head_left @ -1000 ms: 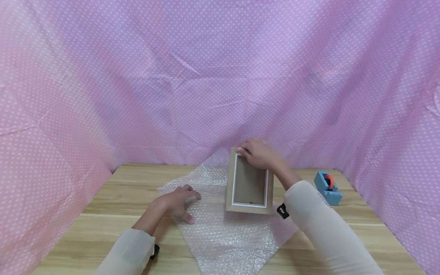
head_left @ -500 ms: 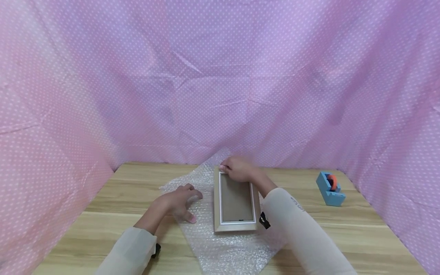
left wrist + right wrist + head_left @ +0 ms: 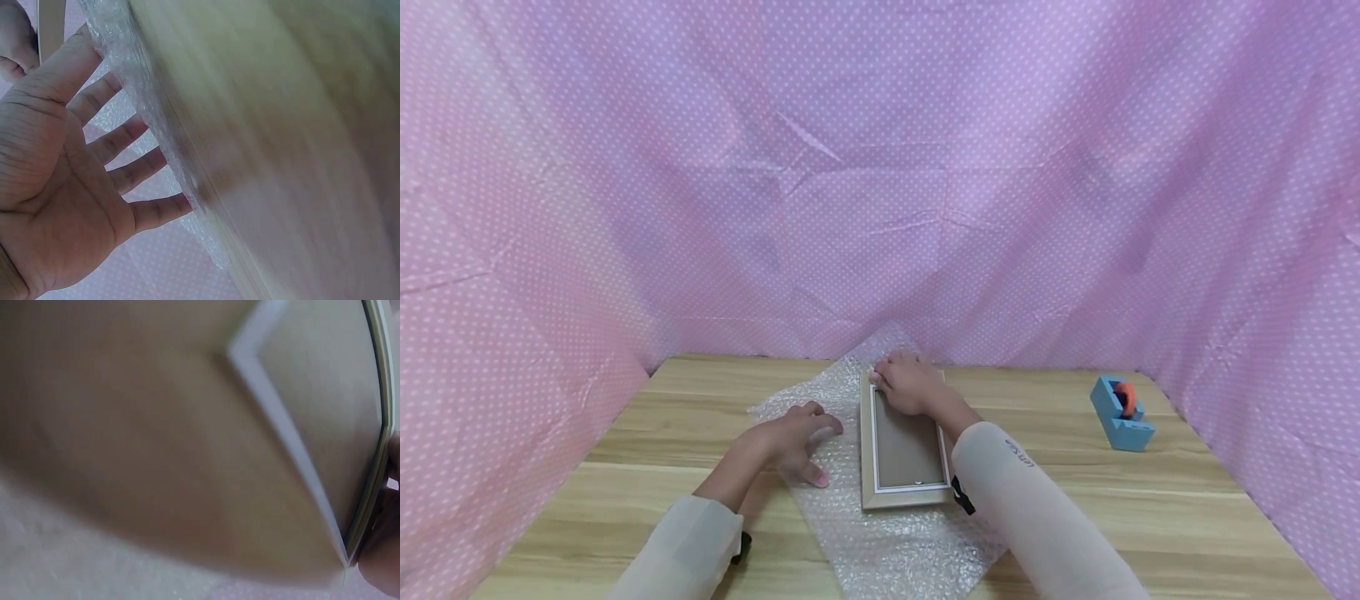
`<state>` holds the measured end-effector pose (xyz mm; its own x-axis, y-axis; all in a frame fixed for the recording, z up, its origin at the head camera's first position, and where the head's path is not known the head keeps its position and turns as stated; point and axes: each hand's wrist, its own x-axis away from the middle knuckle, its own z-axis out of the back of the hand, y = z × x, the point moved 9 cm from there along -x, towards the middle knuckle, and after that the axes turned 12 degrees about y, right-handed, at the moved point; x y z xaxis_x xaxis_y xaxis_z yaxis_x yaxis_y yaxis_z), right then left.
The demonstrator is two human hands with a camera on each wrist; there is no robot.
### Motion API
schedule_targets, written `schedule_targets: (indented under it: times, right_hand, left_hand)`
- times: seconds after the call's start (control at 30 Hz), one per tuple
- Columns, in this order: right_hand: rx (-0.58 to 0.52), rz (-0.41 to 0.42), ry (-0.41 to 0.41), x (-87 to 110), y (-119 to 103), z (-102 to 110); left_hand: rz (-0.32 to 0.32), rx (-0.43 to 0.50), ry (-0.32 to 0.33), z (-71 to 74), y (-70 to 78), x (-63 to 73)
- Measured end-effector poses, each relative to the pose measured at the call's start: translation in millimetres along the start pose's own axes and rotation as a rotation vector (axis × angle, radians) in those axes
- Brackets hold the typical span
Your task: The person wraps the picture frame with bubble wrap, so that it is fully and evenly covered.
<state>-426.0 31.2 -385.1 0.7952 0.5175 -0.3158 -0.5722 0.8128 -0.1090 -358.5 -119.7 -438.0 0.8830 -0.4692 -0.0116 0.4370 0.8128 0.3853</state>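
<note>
A wooden picture frame (image 3: 910, 454), its brown back board facing up inside a white inner border, lies on a sheet of bubble wrap (image 3: 891, 554) in the head view. My right hand (image 3: 910, 385) grips the frame at its far end. In the right wrist view the frame's back (image 3: 187, 469) fills most of the picture, with fingertips (image 3: 381, 550) at its edge. Left of the frame, my left hand (image 3: 793, 443) rests on the left edge of the bubble wrap, fingers spread. The left wrist view shows these straight fingers (image 3: 128, 140) against the wrap (image 3: 125, 56).
A blue tape dispenser (image 3: 1122, 421) with an orange roll stands at the right of the wooden table (image 3: 1150, 517). Pink dotted cloth (image 3: 865, 183) hangs behind the table and along both sides.
My right hand has brought the picture frame left and down, from above the bubble wrap onto it. The frame now lies flatter. My left hand has stayed in place.
</note>
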Motion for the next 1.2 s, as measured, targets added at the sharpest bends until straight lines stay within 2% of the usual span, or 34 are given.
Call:
schedule_targets:
  times: [0.2,0.43,0.6,0.77,0.9,1.2]
  right_hand:
    - [-0.021,-0.014,-0.004,-1.1,-0.4,-6.5]
    - [-0.104,-0.002,-0.085,-3.3,-12.3,-12.8]
    - [-0.076,-0.003,-0.114,-1.5,-15.7,-21.4]
    - [-0.099,-0.029,-0.184,2.9,-16.0,-30.0]
    - [-0.113,-0.035,-0.222,5.9,-17.9,-31.6]
    - [-0.054,-0.039,-0.247,9.3,-20.0,-37.4]
  left_hand:
    - [-0.008,0.002,0.003,1.0,1.5,0.6]
    - [-0.022,-0.013,0.015,0.0,1.9,0.1]
    - [-0.018,-0.030,0.010,-1.4,2.6,0.2]
    - [-0.039,-0.045,0.009,-1.1,5.6,2.3]
    - [-0.032,-0.044,0.013,-0.1,6.5,3.3]
    - [-0.028,-0.041,0.021,0.7,6.6,5.5]
